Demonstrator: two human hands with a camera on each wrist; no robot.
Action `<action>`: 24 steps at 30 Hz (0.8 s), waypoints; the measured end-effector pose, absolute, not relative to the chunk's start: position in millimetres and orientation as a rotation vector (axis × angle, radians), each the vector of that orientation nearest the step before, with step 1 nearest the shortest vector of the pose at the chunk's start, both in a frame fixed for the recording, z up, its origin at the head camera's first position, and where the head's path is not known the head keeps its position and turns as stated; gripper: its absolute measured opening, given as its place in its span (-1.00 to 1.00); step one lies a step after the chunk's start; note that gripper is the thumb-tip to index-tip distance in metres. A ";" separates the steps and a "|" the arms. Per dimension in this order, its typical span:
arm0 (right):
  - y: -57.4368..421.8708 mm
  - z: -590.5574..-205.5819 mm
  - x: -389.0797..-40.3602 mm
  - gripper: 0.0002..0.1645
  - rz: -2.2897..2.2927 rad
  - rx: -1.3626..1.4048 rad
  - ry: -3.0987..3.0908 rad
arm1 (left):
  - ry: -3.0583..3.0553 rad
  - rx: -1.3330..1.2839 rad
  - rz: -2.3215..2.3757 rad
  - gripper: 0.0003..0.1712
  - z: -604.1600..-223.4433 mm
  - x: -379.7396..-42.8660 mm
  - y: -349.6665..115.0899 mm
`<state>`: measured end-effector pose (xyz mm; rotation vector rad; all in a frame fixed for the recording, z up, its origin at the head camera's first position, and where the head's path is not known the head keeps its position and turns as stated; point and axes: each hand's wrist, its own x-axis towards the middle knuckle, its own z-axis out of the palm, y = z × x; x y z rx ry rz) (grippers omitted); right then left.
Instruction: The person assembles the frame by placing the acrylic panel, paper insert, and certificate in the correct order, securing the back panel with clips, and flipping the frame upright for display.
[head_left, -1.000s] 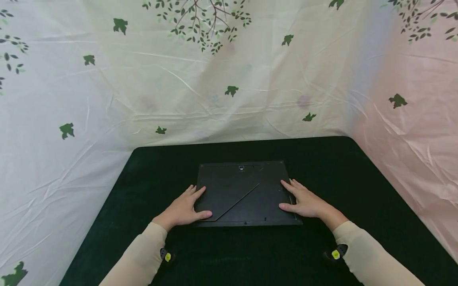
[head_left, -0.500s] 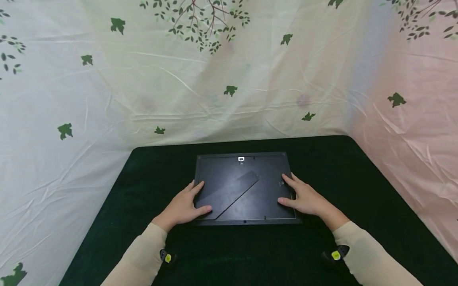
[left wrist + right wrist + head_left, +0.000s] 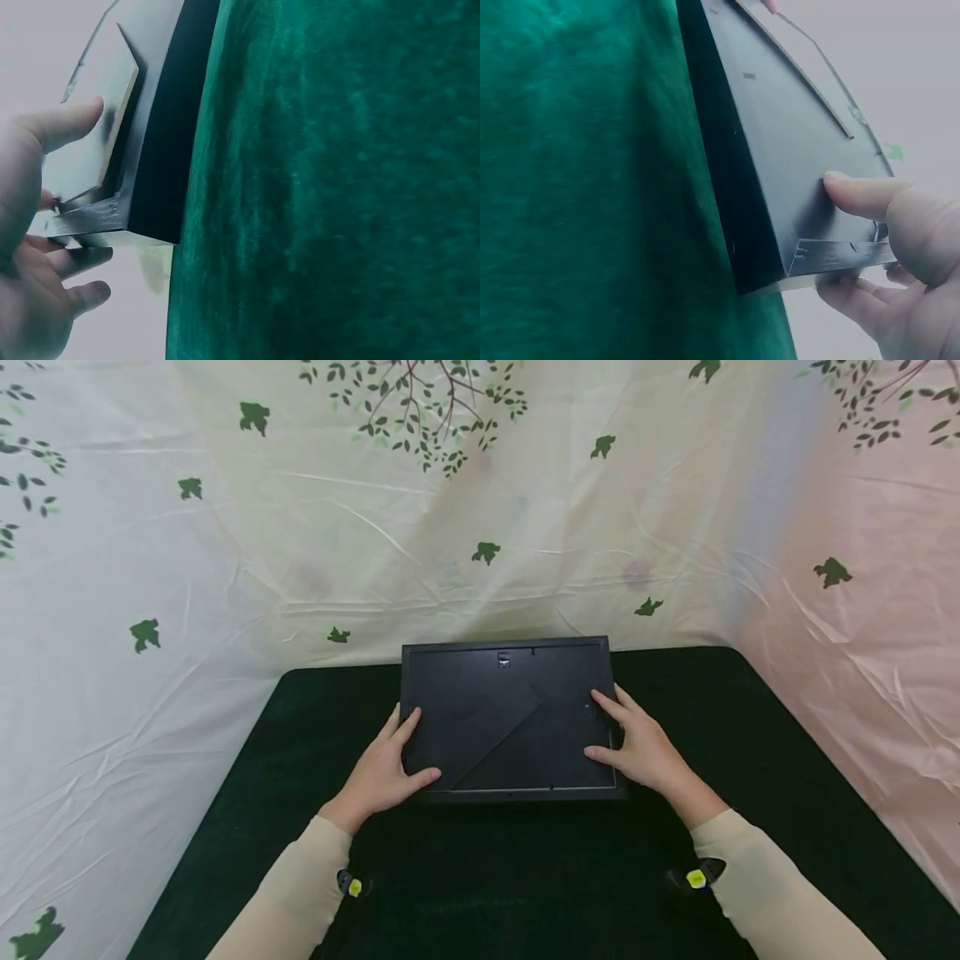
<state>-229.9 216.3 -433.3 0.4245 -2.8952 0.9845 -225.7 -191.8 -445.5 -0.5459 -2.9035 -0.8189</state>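
Note:
A black picture frame (image 3: 498,718) faces me with its back, tilted so that its top edge overlaps the far rim of the table. A metal hanger (image 3: 504,660) is near its top, and a slanting stand flap (image 3: 94,124) crosses the back. My left hand (image 3: 378,772) grips the left side, thumb on the back panel and some fingers round the edge. On the right side my right hand (image 3: 647,745) holds it the same way; its thumb (image 3: 862,193) presses the back. The front of the frame is hidden from me.
Dark green cloth (image 3: 495,877) covers the table under and around the frame. Behind stands a pale curtain (image 3: 390,552) printed with leaves, and a pinkish one (image 3: 870,635) hangs at the right.
Both hands have raised the picture frame and tipped its far edge upward, from lying nearly flat to a steeper tilt. Its near edge has also moved up in the head view.

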 end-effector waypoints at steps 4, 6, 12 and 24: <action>216.7 -426.0 -239.2 0.21 1.026 0.437 -2.862 | -2.849 -0.556 -0.809 0.17 -441.3 -233.3 -190.5; 217.0 -423.7 -243.0 0.25 1.029 0.444 -2.867 | -2.828 -0.562 -0.803 0.19 -439.2 -236.7 -190.2; 215.7 -418.2 -259.0 0.30 0.988 0.445 -2.881 | -2.773 -0.592 -0.791 0.21 -432.8 -247.5 -189.8; 210.7 -400.0 -284.4 0.39 0.870 0.422 -2.785 | -2.730 -0.585 -0.820 0.22 -427.9 -265.5 -187.8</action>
